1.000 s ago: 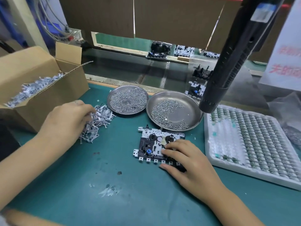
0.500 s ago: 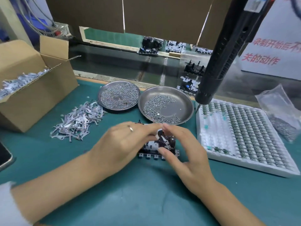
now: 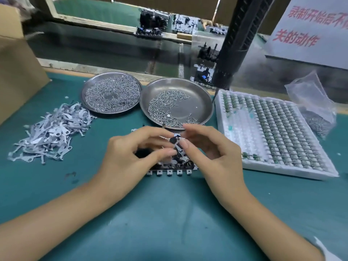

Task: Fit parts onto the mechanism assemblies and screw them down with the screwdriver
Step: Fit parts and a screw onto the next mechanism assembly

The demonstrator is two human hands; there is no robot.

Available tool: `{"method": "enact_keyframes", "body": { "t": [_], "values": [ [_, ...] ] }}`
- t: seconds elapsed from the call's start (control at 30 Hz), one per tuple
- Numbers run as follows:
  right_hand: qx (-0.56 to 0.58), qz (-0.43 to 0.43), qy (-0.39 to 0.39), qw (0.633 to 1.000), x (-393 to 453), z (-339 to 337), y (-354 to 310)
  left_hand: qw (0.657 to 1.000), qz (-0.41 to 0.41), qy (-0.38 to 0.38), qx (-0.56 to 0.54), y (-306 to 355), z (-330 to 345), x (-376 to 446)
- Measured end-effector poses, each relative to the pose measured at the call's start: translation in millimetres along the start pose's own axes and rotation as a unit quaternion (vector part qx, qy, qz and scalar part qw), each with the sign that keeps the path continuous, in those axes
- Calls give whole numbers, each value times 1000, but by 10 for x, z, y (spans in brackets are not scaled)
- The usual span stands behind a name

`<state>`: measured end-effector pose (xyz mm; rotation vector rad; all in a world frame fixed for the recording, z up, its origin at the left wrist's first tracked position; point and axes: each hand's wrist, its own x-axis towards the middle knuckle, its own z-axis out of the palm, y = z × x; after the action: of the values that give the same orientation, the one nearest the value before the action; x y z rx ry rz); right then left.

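Sign (image 3: 308,29) reads "关的动作" in red; both hands work mechanism (image 3: 169,167).

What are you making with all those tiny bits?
A person is fitting a small metal part onto a mechanism assembly lying on the green table. The left hand and right hand both pinch at its top. Two dishes of screws sit behind it, loose metal parts lie left, and the screwdriver hangs unused above.
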<state>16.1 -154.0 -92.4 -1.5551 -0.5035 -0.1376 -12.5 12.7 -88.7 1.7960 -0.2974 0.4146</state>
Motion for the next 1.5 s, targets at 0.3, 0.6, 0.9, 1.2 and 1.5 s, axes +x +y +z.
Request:
{"method": "enact_keyframes", "body": {
  "t": [0.3,0.6,0.9,1.2,1.5],
  "values": [
    [28,16,83,996,18,-17,-56,1000,-10,7,-5,-5,-15,-1],
    [-73,10,16,997,2,-22,16,996,-92,16,-6,6,-125,56],
    [-194,-72,-46,977,-37,-23,71,983,-165,-49,60,-15,-194,59],
    [-204,-87,-50,974,-61,-37,80,985,-154,-51,54,5,-222,80],
    [-221,-106,-82,966,-60,-19,104,981,-161,-96,53,13,-292,121]
  ]
}}
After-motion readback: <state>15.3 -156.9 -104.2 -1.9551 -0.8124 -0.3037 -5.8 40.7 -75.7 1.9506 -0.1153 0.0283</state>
